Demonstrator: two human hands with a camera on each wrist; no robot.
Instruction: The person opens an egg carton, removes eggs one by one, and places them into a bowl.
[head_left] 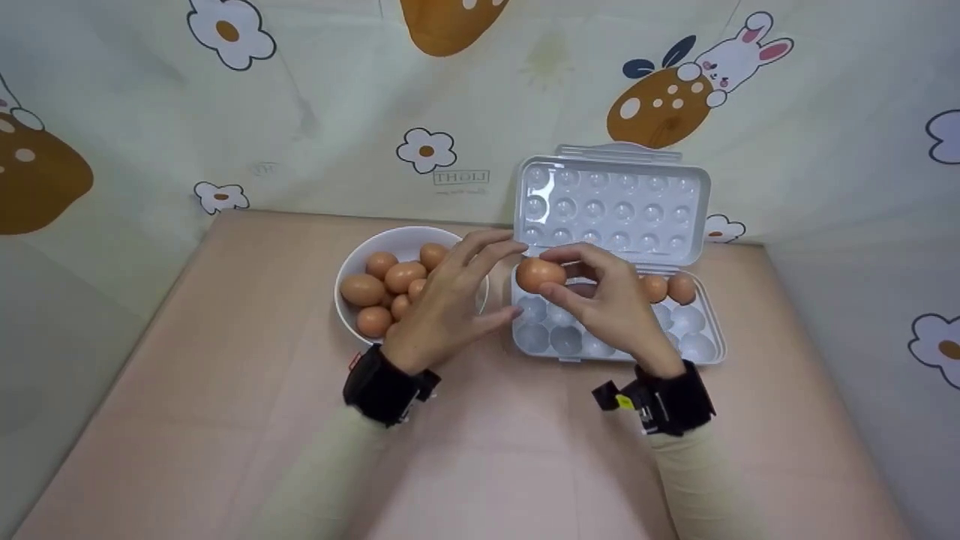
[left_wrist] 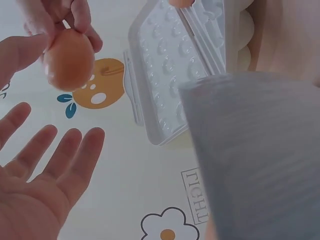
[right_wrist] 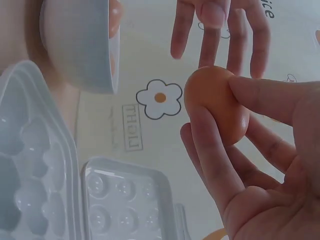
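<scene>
A brown egg [head_left: 540, 276] is pinched between the thumb and fingers of my right hand [head_left: 611, 304], raised over the left part of the egg carton [head_left: 712, 341]. My left hand [head_left: 442, 304] reaches past the bowl's right side, its fingers spread and apart from the egg. In the left wrist view the left palm [left_wrist: 30, 195] shows bare, with the held egg [left_wrist: 70, 60] beyond it. The white carton stands with its lid [head_left: 611, 206] raised; two eggs [head_left: 667, 289] sit at the right of its back row. My right hand hides part of that row.
To the left, a white bowl [head_left: 345, 319] holds several brown eggs [head_left: 405, 277], partly covered by my left hand. A pale printed cloth [head_left: 337, 142] hangs behind the pinkish table [head_left: 495, 465], right at the carton's raised lid.
</scene>
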